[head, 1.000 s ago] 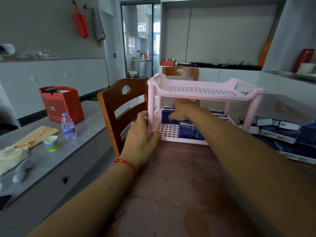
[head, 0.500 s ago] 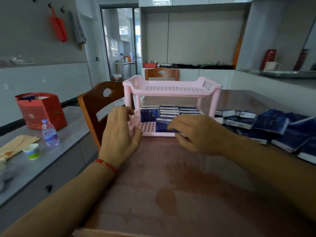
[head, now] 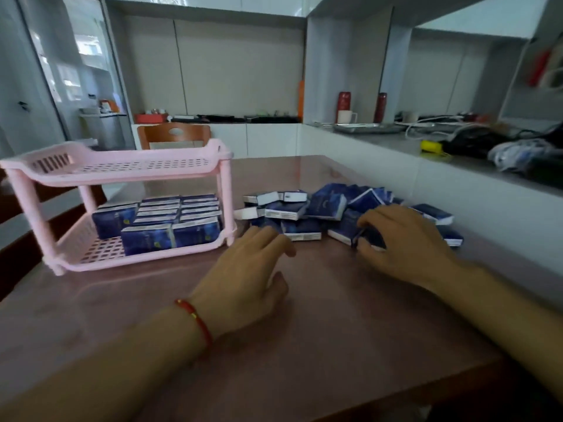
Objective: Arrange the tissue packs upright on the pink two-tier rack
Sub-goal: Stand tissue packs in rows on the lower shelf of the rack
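the brown table (head: 304,345) fills the lower part of the view, with a grey counter (head: 475,166) along its right side. on the left of the table stands the pink rack (head: 115,166), two tiers on four posts. its top tier holds nothing; its bottom tier carries blue tissue packs (head: 161,220) standing on edge in rows, filling the right and middle of the shelf, with bare grid at the front left corner. to the right of the rack, apart from it, lies a loose pile of packs (head: 320,208), flat and tumbled over each other on the table near the counter wall. the right hand (head: 405,242) is on the near right part of this pile, fingers curled round a pack (head: 370,237) at the pile's front edge. the left hand (head: 246,275) hovers over the table between rack and pile, fingers relaxed and slightly bent, holding nothing, its fingertips near the closest packs. a red bracelet (head: 198,322) circles the left wrist. a wooden chair back (head: 173,134) shows behind the rack.
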`<control>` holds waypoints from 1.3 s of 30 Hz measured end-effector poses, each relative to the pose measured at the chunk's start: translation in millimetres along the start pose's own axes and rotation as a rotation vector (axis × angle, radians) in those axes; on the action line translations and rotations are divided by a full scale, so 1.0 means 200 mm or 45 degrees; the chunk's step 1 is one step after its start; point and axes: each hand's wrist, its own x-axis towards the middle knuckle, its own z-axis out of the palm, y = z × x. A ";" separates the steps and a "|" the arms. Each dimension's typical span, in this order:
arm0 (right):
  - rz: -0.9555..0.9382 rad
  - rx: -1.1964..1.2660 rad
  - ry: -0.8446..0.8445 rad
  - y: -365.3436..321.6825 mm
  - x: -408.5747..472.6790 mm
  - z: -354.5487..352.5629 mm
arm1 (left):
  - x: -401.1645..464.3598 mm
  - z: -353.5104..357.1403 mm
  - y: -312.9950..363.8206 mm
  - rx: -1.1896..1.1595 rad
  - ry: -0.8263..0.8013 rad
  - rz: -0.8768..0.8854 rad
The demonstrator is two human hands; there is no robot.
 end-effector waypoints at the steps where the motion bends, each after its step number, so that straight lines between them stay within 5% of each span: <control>1: 0.094 -0.046 -0.023 0.06 -0.04 0.01 | 0.05 0.05 0.03 -0.036 0.006 0.004; 7: 0.518 -0.049 -0.393 0.25 -0.23 0.05 | 0.11 0.19 0.05 -0.110 0.047 0.020; 15: 0.350 0.588 -0.109 0.06 -0.27 -0.12 | 0.07 0.13 0.08 -0.447 0.106 -0.201; 22: -0.147 0.858 -0.220 -0.28 -0.13 -0.15 | 0.08 0.12 0.20 -1.530 -0.010 -0.565; 25: -0.036 0.924 -0.150 -0.17 -0.03 -0.07 | 0.06 0.11 0.12 -1.537 0.093 -0.678; 27: 0.119 0.670 -0.016 -0.03 0.00 0.01 | 0.05 0.10 0.07 -1.471 0.117 -0.745; 31: 0.281 0.118 -0.239 0.08 -0.04 0.11 | 0.05 0.10 0.04 -1.376 0.172 -0.830; 39: 0.225 0.415 -0.309 -0.10 -0.16 -0.04 | 0.04 0.10 0.05 -1.353 0.167 -0.712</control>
